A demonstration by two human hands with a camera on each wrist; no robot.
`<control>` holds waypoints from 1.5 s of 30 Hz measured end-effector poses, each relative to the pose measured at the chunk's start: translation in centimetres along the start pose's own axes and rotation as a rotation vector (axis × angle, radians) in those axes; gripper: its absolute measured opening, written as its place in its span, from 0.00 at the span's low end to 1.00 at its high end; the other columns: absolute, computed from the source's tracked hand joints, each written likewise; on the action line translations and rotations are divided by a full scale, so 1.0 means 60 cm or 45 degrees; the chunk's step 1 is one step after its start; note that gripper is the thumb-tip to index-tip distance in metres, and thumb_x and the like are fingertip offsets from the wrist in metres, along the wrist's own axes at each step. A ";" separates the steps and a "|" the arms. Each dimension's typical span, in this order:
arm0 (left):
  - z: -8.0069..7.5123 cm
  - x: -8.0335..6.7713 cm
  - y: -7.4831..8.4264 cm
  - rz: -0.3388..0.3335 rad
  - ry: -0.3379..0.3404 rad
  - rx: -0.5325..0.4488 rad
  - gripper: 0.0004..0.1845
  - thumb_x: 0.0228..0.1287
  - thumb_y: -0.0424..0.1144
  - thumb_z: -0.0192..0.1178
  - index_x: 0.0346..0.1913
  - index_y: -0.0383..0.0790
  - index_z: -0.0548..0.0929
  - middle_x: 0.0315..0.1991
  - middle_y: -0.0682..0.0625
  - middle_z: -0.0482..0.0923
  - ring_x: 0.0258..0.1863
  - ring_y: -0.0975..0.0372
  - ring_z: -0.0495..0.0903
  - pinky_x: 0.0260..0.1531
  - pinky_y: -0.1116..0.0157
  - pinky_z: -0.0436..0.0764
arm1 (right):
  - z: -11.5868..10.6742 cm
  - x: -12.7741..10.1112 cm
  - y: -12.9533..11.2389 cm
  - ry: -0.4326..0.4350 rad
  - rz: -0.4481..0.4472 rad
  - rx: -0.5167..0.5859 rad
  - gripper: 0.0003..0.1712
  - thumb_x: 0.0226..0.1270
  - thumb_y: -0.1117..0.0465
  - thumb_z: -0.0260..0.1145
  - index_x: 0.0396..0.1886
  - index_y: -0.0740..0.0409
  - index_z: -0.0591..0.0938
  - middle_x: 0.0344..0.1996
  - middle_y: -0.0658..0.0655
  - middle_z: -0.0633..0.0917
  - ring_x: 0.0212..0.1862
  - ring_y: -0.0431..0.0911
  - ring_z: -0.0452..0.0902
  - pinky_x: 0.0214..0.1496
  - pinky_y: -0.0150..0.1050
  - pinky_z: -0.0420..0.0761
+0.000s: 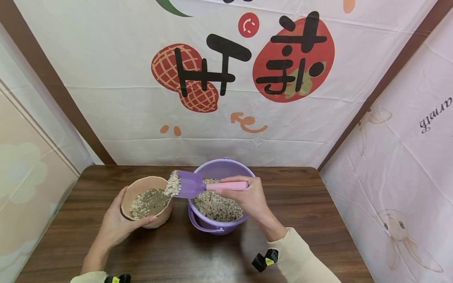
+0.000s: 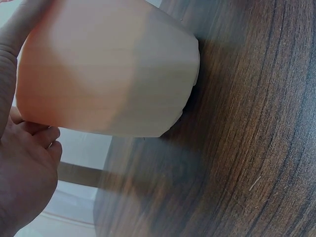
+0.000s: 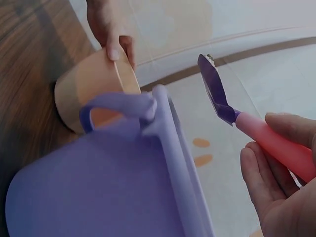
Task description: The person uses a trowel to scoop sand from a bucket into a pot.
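A purple scoop (image 1: 189, 184) with a pink handle (image 1: 227, 186) is tipped over the rim of a tan pot (image 1: 146, 201), and grain (image 1: 173, 184) slides off its blade into the grain already lying in the pot. The pot stands tilted on the dark wooden counter (image 1: 301, 204), just beside a purple bucket (image 1: 217, 198) that is part filled with the same grain. Behind the counter hangs a white cloth (image 1: 116, 78) printed with a peanut and a strawberry. The right hand (image 1: 247, 196) reaches across the bucket, fingers curled round the pink handle. The left hand (image 1: 116, 224) cups the pot's outer wall, thumb lying along the near rim.
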State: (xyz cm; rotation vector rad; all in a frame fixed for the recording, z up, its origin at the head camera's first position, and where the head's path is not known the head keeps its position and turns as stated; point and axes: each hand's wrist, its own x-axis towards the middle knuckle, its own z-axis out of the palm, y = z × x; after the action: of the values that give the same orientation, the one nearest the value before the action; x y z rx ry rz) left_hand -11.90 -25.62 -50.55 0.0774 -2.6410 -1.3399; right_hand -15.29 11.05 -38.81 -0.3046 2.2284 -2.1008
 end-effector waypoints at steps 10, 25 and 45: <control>-0.004 -0.001 0.000 -0.028 -0.021 0.001 0.72 0.40 0.51 0.85 0.82 0.40 0.46 0.69 0.26 0.63 0.65 0.35 0.65 0.58 0.33 0.66 | 0.060 0.026 -0.005 -0.060 -0.016 0.019 0.17 0.49 0.64 0.83 0.41 0.63 0.91 0.30 0.55 0.91 0.30 0.40 0.84 0.29 0.32 0.82; -0.006 -0.002 0.002 -0.076 -0.047 0.006 0.74 0.41 0.52 0.84 0.82 0.39 0.42 0.72 0.24 0.57 0.68 0.32 0.61 0.60 0.30 0.64 | 0.126 0.065 -0.009 -0.028 -0.004 -0.275 0.13 0.48 0.56 0.85 0.35 0.50 0.93 0.23 0.42 0.89 0.31 0.38 0.86 0.31 0.35 0.84; -0.004 0.000 0.006 -0.049 -0.048 -0.036 0.72 0.41 0.50 0.85 0.82 0.37 0.44 0.71 0.25 0.60 0.66 0.34 0.63 0.59 0.32 0.65 | 0.178 0.096 0.000 -0.002 0.001 -0.540 0.11 0.43 0.52 0.87 0.26 0.45 0.93 0.16 0.36 0.85 0.28 0.31 0.82 0.31 0.32 0.80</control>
State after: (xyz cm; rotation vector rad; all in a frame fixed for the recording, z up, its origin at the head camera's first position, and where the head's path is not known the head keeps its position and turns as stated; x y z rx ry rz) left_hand -11.85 -25.62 -50.12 0.1005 -2.6635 -1.4040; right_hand -19.02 -0.51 -39.00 -0.3235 2.6553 -1.6048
